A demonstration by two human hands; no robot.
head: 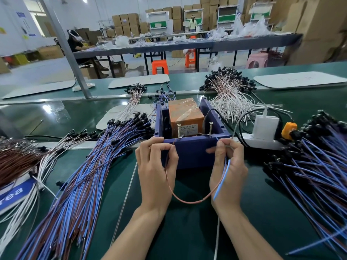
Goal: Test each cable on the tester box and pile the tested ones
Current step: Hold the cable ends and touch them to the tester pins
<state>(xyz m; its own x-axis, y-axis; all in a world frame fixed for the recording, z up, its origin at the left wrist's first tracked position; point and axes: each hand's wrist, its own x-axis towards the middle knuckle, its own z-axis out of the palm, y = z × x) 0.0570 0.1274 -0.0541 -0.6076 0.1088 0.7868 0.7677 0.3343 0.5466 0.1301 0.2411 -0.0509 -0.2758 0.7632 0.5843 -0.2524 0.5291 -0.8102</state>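
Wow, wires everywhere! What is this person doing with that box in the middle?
A person is checking one thin brown-and-blue cable at the purple plastic tester box. The left hand pinches its brown end up by the left upright screw. The right hand pinches the blue end near the right upright screw, and the cable sags in a loop between them. Heaps of similar cables lie on the green bench on both sides.

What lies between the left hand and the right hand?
Head view: the front wall of the purple plastic tester box is between the left hand and right hand; the thin brown cable both hold sags below.
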